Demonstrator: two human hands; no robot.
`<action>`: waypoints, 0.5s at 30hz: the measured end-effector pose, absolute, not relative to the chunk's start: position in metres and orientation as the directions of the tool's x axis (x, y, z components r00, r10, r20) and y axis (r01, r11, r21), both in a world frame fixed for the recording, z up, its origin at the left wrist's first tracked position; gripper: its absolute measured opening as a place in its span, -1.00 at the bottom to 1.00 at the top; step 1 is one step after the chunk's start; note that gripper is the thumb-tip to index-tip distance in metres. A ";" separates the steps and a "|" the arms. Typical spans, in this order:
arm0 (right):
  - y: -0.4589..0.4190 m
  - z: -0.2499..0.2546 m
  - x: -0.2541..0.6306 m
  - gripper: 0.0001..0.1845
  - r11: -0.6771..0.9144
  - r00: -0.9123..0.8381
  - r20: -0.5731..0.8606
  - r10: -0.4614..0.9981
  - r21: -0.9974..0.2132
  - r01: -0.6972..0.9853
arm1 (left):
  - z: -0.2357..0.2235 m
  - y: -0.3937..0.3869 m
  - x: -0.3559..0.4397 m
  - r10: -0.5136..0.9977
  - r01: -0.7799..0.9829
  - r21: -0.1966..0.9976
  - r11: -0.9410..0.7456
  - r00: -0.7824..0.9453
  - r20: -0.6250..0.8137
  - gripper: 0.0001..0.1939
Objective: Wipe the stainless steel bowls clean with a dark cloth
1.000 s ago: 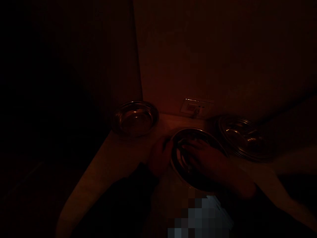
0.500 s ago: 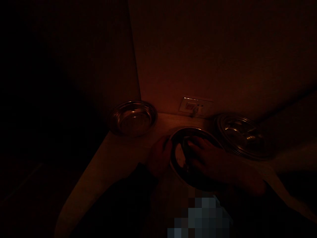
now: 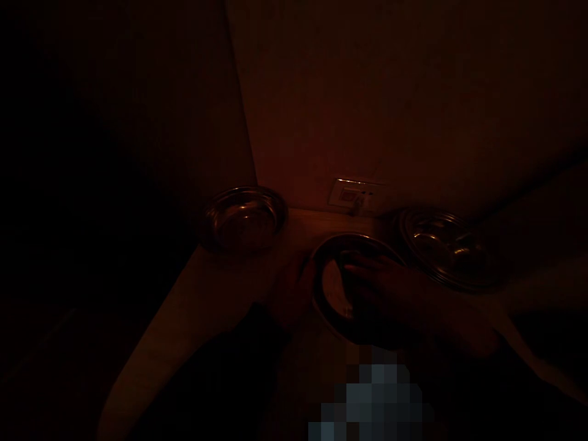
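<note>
The scene is very dark. A round steel plate (image 3: pixel 331 257) lies on a pale counter (image 3: pixel 220 294) in front of me. My left hand (image 3: pixel 291 291) grips the plate's left rim. My right hand (image 3: pixel 390 294) rests inside the plate with its fingers lying flat on the surface. Whether anything is under those fingers is hidden.
A second steel plate (image 3: pixel 245 217) sits at the counter's far left corner. A third steel dish (image 3: pixel 448 248), holding what look like utensils, stands at the right. A wall socket (image 3: pixel 351 196) is on the wall behind. The counter's left edge drops into darkness.
My right hand has slid slightly within the plate. The view has drifted a little and grown dimmer. Both hands stay on the same plate.
</note>
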State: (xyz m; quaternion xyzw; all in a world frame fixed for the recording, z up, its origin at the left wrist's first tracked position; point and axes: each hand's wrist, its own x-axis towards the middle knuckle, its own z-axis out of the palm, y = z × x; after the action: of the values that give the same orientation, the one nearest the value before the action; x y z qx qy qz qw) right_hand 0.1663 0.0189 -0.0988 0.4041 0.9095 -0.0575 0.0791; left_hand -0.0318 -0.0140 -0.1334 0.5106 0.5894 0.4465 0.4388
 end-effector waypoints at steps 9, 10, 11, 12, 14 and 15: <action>0.006 -0.093 0.145 -0.53 0.763 -0.771 -0.153 0.618 -0.116 0.635 | -0.137 -0.015 -0.031 0.994 0.243 0.967 0.075 -0.092 -0.054 -0.66; 0.003 -0.091 0.143 -0.53 0.780 -0.793 -0.151 0.590 -0.148 0.608 | -0.137 -0.015 -0.031 0.994 0.249 0.966 0.076 -0.100 -0.053 -0.66; 0.000 -0.090 0.142 -0.53 0.789 -0.809 -0.148 0.569 -0.178 0.588 | -0.137 -0.015 -0.031 0.993 0.257 0.963 0.077 -0.109 -0.050 -0.67; -0.002 -0.089 0.140 -0.53 0.793 -0.818 -0.146 0.556 -0.203 0.575 | -0.137 -0.015 -0.031 0.992 0.264 0.961 0.079 -0.118 -0.050 -0.67; -0.006 -0.088 0.138 -0.53 0.788 -0.820 -0.154 0.551 -0.229 0.572 | -0.135 -0.015 -0.031 0.990 0.265 0.960 0.090 -0.130 -0.057 -0.68; -0.007 -0.088 0.137 -0.53 0.780 -0.813 -0.162 0.559 -0.229 0.582 | -0.135 -0.015 -0.031 0.990 0.262 0.961 0.092 -0.127 -0.060 -0.68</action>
State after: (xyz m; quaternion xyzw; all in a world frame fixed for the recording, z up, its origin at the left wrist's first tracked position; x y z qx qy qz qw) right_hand 0.1371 -0.0066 -0.0879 0.3029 0.9425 -0.1351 0.0426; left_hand -0.0310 -0.0149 -0.1349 0.5128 0.6105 0.4370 0.4163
